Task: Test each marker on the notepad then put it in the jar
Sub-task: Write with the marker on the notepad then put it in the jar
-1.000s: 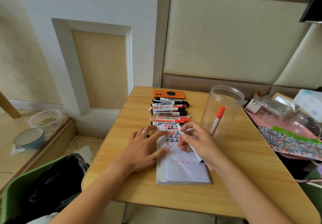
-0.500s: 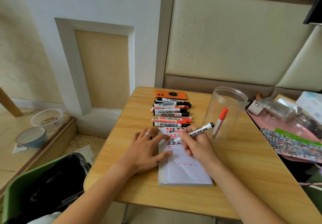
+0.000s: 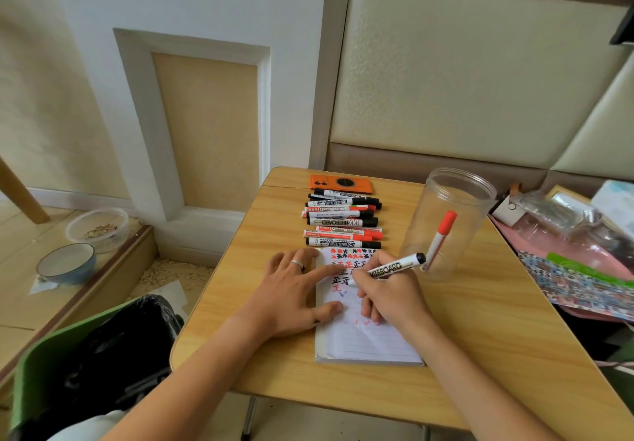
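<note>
Fingers of the right hand (image 3: 391, 295) curl round a white marker (image 3: 389, 266) with a black end, pinching it near its tip, so that the barrel slants up and away over the knuckles toward the jar (image 3: 446, 224), with the tip down on the notepad (image 3: 363, 341). Beside it the left hand (image 3: 295, 295) lies flat with straight, spread fingers, its forefinger and thumb pressing on the left part of the page and its palm on the table (image 3: 480, 355); a ring sits on one finger. One notepad lies near the middle of the table toward the front edge, its upper lines filled with red and black marks. One clear jar stands upright toward the right back part of the table, just beyond the right hand, and one red-capped marker (image 3: 440, 240) leans inside it. A row of markers (image 3: 343, 222) lies side by side between the notepad's far edge and the back edge of the table; about nine show, though the exact count is hard to tell where they overlap. One orange flat case (image 3: 339, 182) lies at the back edge just behind that row.
</note>
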Demonstrator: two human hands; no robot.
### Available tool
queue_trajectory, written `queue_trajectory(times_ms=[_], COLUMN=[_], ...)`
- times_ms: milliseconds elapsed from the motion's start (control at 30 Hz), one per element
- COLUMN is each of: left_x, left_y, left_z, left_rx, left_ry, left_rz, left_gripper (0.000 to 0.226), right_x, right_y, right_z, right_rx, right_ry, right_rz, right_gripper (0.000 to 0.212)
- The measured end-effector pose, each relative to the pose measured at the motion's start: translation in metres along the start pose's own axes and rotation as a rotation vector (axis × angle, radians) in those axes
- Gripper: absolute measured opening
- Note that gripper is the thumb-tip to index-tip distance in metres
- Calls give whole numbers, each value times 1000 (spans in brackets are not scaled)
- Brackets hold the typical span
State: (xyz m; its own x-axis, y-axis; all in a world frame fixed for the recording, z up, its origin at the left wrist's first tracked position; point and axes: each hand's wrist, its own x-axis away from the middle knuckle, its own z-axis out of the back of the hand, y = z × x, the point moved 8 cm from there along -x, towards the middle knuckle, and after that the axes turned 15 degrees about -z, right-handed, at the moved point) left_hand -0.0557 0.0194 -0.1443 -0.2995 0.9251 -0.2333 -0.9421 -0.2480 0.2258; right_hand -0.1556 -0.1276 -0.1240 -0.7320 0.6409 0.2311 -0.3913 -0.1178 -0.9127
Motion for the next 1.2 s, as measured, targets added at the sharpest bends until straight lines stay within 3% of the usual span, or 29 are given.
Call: queue_trajectory(times_ms=[1200], left_x=[0], left_y=[1], left_z=[0], left_rx=[-11], left_ry=[-3], left_rz=[-17], left_gripper=[70], right_x=[-1], right_y=[1], right_z=[-3], right_rx=[57], right_ry=[15], right_rz=[-51], right_gripper=[12])
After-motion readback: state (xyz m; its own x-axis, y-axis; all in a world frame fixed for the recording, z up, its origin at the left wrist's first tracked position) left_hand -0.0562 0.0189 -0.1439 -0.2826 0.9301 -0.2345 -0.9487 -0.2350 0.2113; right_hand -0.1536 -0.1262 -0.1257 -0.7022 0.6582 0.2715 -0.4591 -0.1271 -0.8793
